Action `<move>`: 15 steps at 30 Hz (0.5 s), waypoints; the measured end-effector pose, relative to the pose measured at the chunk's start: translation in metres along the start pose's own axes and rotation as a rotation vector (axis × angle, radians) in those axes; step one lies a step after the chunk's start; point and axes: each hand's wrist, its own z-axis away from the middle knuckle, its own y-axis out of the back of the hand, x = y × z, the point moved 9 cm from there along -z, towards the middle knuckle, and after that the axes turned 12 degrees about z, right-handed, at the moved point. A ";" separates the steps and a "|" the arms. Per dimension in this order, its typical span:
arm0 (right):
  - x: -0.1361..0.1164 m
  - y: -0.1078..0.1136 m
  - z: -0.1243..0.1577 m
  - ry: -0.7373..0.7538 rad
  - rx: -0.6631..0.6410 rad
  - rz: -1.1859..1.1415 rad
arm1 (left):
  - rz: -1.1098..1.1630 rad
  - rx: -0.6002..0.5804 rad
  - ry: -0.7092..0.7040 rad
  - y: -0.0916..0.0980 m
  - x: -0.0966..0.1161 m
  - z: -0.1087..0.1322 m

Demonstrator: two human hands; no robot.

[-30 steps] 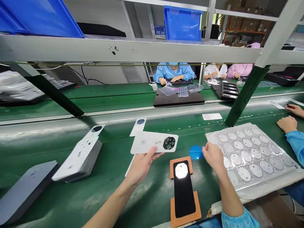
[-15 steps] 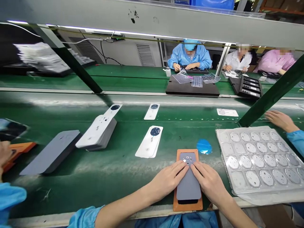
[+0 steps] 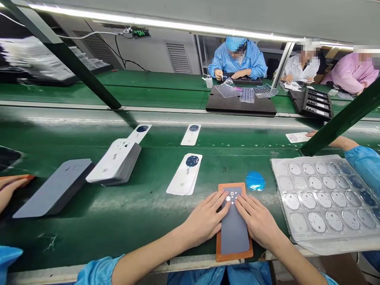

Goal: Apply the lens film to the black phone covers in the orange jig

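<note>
A grey phone back panel [image 3: 234, 229] with small holes near its far end lies flat in an orange fixture [image 3: 234, 257] at the front edge of the bench. My left hand [image 3: 204, 215] rests on the panel's left side, fingers stretched out, its thumb and fingertips by the holes. My right hand [image 3: 258, 219] mirrors it on the right side, fingers straight and pressed against the panel. Beyond the right hand lies a round blue film piece [image 3: 255, 181], one side curled. Two overlapping white phone panels [image 3: 184, 178] with dark round camera patches lie ahead of my left hand.
A clear tray [image 3: 308, 236] of round discs stands at right. Leftward are a stack of white panels [image 3: 109, 162] and a stack of grey panels [image 3: 56, 186]. A co-worker's hand [image 3: 335, 138] touches a white panel [image 3: 297, 137]; another co-worker's hand [image 3: 10, 190] is at far left. Slanted green posts [image 3: 86, 75] cross the view.
The grey panel has slid toward me and now covers the dark recess in the orange fixture. The co-worker's hand at right has reached the white panel. My view has tilted slightly.
</note>
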 end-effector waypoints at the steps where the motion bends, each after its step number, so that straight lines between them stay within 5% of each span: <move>1: -0.002 -0.003 0.000 0.000 -0.043 0.001 | 0.006 -0.019 0.007 0.000 0.002 0.000; 5: -0.007 -0.005 -0.001 0.018 -0.125 0.004 | -0.005 -0.025 0.012 -0.002 0.007 0.002; 11: -0.010 0.000 0.004 0.044 -0.121 0.002 | -0.074 0.118 0.011 -0.008 0.012 0.010; 15: -0.010 -0.002 0.006 0.022 -0.151 -0.034 | -0.039 0.053 0.005 -0.011 0.017 0.006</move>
